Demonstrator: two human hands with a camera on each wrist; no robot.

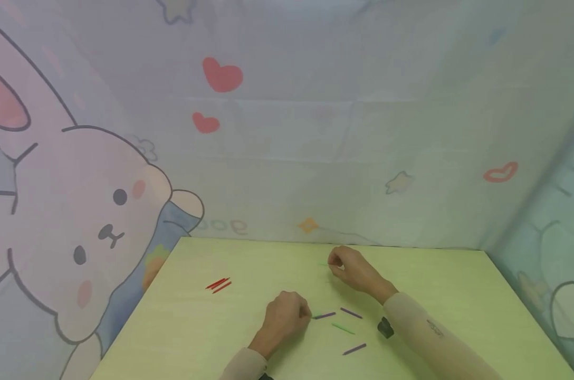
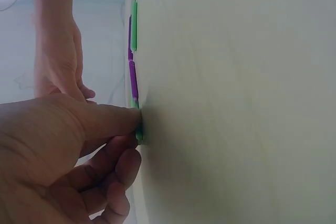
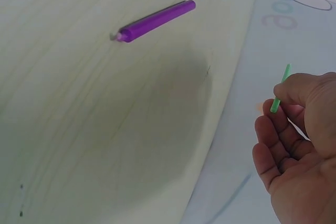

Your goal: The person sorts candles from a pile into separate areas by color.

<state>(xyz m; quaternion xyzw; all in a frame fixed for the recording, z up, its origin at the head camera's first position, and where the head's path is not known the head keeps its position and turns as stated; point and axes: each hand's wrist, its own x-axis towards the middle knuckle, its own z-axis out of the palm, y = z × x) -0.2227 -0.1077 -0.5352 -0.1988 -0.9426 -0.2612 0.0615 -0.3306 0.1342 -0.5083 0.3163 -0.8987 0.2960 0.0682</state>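
Observation:
My left hand [image 1: 284,319] rests low at the table, thumb and finger pinching a green pen-shaped stick [image 2: 139,132] at the surface. One end of it lies against a purple stick [image 1: 327,315]. Farther back, my right hand [image 1: 355,269] holds another green pen-shaped stick [image 3: 287,72] between thumb and fingertips, lifted off the table. Right of the left hand lie a second purple stick [image 1: 351,313], a loose green stick [image 1: 343,329] and, nearer the front, a third purple stick [image 1: 354,349] with a narrow tip.
Three red sticks [image 1: 222,287] lie side by side at the left of the pale yellow table [image 1: 173,327]. A cloth backdrop [image 1: 287,132] printed with a rabbit and hearts hangs behind the table's back edge.

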